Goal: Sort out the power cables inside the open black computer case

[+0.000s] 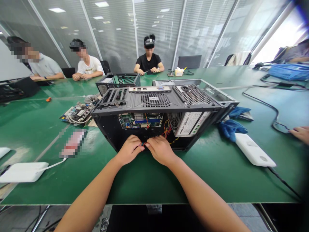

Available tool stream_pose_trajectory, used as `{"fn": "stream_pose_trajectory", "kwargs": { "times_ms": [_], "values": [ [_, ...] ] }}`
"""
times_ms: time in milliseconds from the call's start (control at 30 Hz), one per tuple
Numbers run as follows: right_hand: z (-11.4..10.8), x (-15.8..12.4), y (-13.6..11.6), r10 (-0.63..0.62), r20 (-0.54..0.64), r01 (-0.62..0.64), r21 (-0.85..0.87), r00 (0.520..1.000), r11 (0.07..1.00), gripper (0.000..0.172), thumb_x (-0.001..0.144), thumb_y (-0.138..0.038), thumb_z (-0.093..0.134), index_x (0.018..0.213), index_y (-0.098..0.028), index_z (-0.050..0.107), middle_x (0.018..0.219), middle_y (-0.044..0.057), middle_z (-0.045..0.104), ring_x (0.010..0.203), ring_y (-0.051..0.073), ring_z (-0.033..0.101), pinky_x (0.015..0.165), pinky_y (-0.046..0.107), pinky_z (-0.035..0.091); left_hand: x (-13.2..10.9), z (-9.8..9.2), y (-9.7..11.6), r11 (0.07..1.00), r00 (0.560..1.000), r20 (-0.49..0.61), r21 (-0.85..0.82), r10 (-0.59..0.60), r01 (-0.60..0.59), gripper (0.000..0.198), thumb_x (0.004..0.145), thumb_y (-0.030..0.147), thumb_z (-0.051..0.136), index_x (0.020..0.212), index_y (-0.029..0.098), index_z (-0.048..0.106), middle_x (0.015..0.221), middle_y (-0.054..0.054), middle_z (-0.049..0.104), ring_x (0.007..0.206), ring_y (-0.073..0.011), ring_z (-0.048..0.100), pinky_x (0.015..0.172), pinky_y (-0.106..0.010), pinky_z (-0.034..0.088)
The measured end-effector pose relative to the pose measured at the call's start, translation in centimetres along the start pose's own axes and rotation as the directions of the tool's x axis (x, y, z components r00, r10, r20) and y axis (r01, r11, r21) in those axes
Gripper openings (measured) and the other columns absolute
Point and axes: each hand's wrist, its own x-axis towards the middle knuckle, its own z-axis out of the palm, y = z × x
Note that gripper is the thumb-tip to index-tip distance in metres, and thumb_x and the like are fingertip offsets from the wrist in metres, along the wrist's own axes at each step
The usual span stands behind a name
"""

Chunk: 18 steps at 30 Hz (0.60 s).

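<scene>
An open black computer case (207, 107) lies in front of me, its rear panel facing up and its open side toward me. My left hand (130, 149) and my right hand (161, 150) meet at the lower edge of that opening. Both are closed on a small bundle of coloured wires (144, 143), of which a short stretch shows between thumbs and fingers. Inside the case, a motherboard (127, 121) sits behind my hands. To its right is a power supply (191, 124) with a fan, and red and yellow cables (167, 128) hang beside it. The wires' ends are hidden.
Loose circuit boards (78, 112) and a phone (73, 143) lie to the left, near a white power bank (24, 172). Blue gloves (231, 129) and a white power strip (254, 149) are on the right. Another open case (118, 79) stands behind. Several people sit around the green table (149, 180).
</scene>
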Motion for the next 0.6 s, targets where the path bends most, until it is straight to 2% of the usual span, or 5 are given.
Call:
{"fn": "stream_pose_trajectory", "kwargs": {
  "times_ms": [167,300,467,533,600],
  "values": [
    [-0.16,0.02,0.0,0.019,0.035,-0.021,0.039,0.999,0.999,0.029,0.099,-0.03,0.038,0.081,-0.018,0.057,0.071,0.003,0.065,0.068,0.017,0.055,0.07,0.032,0.029,-0.23,0.21,-0.1,0.993,0.999,-0.052,0.115,-0.001,0.007,0.039,0.095,0.044,0.045,0.071,0.016,0.059,0.077,-0.006,0.059,0.087,-0.0212,0.048,0.08,-0.035,0.039],
    [-0.32,-0.07,0.04,0.02,0.005,-0.02,0.109,1.0,0.994,0.025,0.099,-0.031,0.04,0.088,-0.018,0.059,0.077,0.004,0.067,0.073,0.018,0.057,0.072,0.032,0.031,-0.14,-0.1,0.18,0.998,1.0,0.009,-0.054,-0.025,0.026,0.048,0.098,0.046,0.036,0.068,0.016,0.06,0.069,-0.004,0.055,0.075,-0.0172,0.049,0.076,-0.032,0.04],
    [-0.48,-0.17,0.01,0.0,-0.055,0.009,0.16,0.998,0.987,0.021,0.097,-0.03,0.043,0.097,-0.017,0.059,0.083,0.006,0.067,0.077,0.02,0.056,0.075,0.034,0.033,-0.11,-0.56,0.42,0.938,0.994,0.078,-0.332,-0.077,0.099,0.055,0.099,0.048,0.029,0.065,0.016,0.059,0.066,-0.003,0.055,0.073,-0.0159,0.052,0.076,-0.031,0.04],
    [-0.49,-0.15,-0.01,-0.018,-0.055,0.026,0.142,0.998,0.989,0.023,0.098,-0.029,0.04,0.095,-0.017,0.06,0.082,0.006,0.066,0.077,0.02,0.055,0.074,0.034,0.033,-0.11,-0.62,0.42,0.932,0.992,0.089,-0.346,-0.084,0.11,0.055,0.099,0.048,0.03,0.065,0.016,0.058,0.067,-0.004,0.056,0.074,-0.0162,0.052,0.075,-0.031,0.041],
    [-0.45,-0.1,-0.04,-0.014,-0.046,0.02,0.12,0.999,0.993,0.026,0.099,-0.028,0.038,0.093,-0.017,0.061,0.082,0.006,0.065,0.077,0.02,0.054,0.074,0.034,0.032,-0.11,-0.55,0.37,0.956,0.995,0.072,-0.278,-0.073,0.09,0.053,0.099,0.048,0.031,0.065,0.016,0.057,0.067,-0.004,0.055,0.072,-0.0162,0.051,0.074,-0.031,0.04]
  ]
}}
